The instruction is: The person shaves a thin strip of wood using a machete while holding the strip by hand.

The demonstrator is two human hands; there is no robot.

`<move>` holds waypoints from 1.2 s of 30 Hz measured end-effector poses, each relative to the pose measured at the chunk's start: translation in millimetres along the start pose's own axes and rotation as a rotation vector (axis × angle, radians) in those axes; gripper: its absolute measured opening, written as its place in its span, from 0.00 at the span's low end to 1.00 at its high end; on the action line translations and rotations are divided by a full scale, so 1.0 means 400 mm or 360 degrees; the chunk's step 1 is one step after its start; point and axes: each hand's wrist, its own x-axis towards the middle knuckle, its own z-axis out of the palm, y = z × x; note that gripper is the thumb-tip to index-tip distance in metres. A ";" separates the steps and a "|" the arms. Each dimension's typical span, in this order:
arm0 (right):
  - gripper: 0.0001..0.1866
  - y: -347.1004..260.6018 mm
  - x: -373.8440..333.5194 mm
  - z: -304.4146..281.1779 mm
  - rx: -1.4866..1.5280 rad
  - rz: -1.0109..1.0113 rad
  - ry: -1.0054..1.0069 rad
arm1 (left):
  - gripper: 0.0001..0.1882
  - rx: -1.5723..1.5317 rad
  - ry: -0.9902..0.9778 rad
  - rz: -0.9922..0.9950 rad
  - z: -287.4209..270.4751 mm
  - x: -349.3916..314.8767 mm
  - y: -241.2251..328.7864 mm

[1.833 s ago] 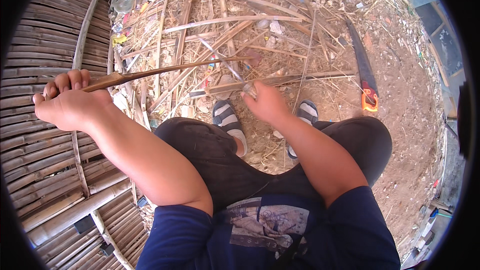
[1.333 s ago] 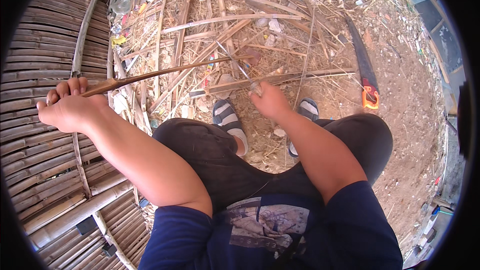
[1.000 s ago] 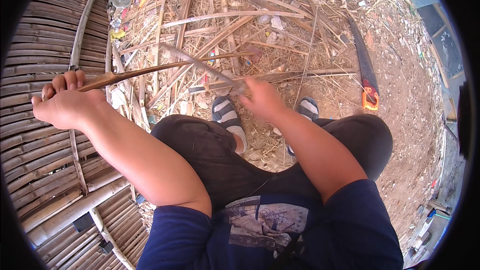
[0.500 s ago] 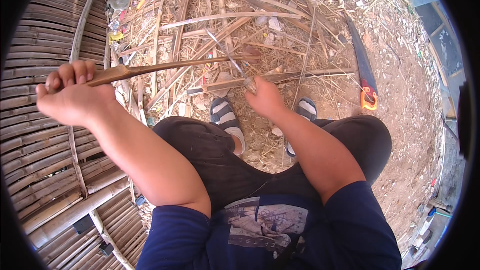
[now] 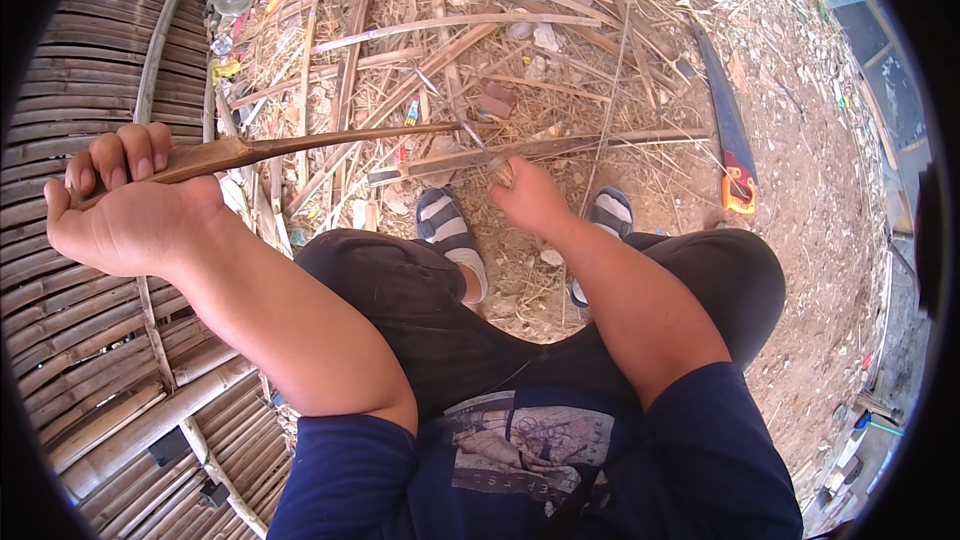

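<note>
My left hand [image 5: 145, 210] is closed around the thick end of a brown bamboo strip [image 5: 300, 142], out at the left beside the slatted wall. The strip reaches rightward and narrows to a thin tip in front of my knees. My right hand [image 5: 528, 198] grips the handle of a knife [image 5: 474, 134] above my feet. Its narrow blade slants up and to the left, crossing the strip close to the tip. The strip and blade appear to touch there, though I cannot tell for certain.
Split bamboo pieces [image 5: 460, 20] and straw litter the ground ahead. A handsaw [image 5: 724, 100] with an orange handle lies at the right. A bamboo slat wall [image 5: 90, 190] stands on the left. A reddish brick piece [image 5: 497, 100] lies beyond the knife.
My left hand has shifted left, drawing the bamboo strip along the knife, so its tip now ends nearer the blade. My right hand has hardly moved.
</note>
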 end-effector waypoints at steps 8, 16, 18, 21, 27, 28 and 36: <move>0.20 -0.024 0.004 -0.005 -0.0031 -0.0083 0.0032 | 0.14 -0.0176 -0.0146 -0.0083 -0.035 0.022 0.007; 0.19 -0.088 -0.028 -0.007 -0.0002 -0.0149 0.0040 | 0.15 -0.0020 0.0228 -0.0214 -0.078 0.094 -0.073; 0.19 -0.166 -0.047 -0.026 0.0071 -0.0317 -0.0002 | 0.15 -0.0067 0.0100 -0.0200 -0.101 0.107 -0.070; 0.18 -0.127 -0.052 0.013 0.0119 -0.0513 0.0079 | 0.15 -0.0034 0.0166 -0.0179 -0.103 0.110 -0.068; 0.19 0.169 -0.006 0.078 -0.0350 0.0417 -0.0009 | 0.15 -0.0025 0.0230 -0.0215 -0.097 0.108 -0.097; 0.20 0.167 0.005 0.066 -0.0322 0.0401 -0.0019 | 0.15 -0.0030 0.0203 -0.0213 -0.099 0.110 -0.095; 0.21 -0.153 -0.041 0.008 -0.0066 -0.0305 -0.0102 | 0.15 -0.0471 -0.0512 -0.0367 -0.167 0.172 -0.102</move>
